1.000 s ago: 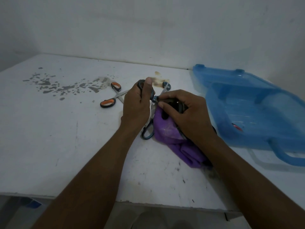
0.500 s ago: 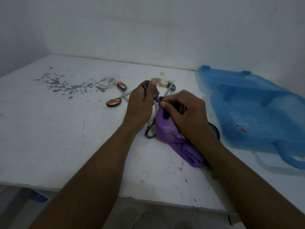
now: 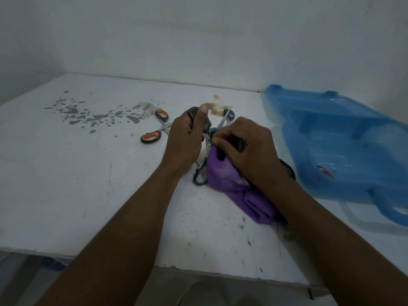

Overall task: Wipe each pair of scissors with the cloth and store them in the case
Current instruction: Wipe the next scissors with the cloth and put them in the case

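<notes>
Little has changed: your left hand [image 3: 185, 142] still grips the scissors [image 3: 207, 128] by a handle, and your right hand [image 3: 247, 151] fingers [image 3: 221, 141] still pinch the cloth [image 3: 223, 173] round the blades. Wiping continues; the case [image 3: 331, 138] waits.

No words, labels, brand marks or numbers are readable on the blue case [image 3: 298, 138], orange-handled scissors [image 3: 164, 126], purple cloth [image 3: 223, 171] or white table [image 3: 88, 173].

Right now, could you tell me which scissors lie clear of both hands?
The orange-handled scissors, open, left of the left hand; the dark-handled ones lie by the cloth.
</notes>
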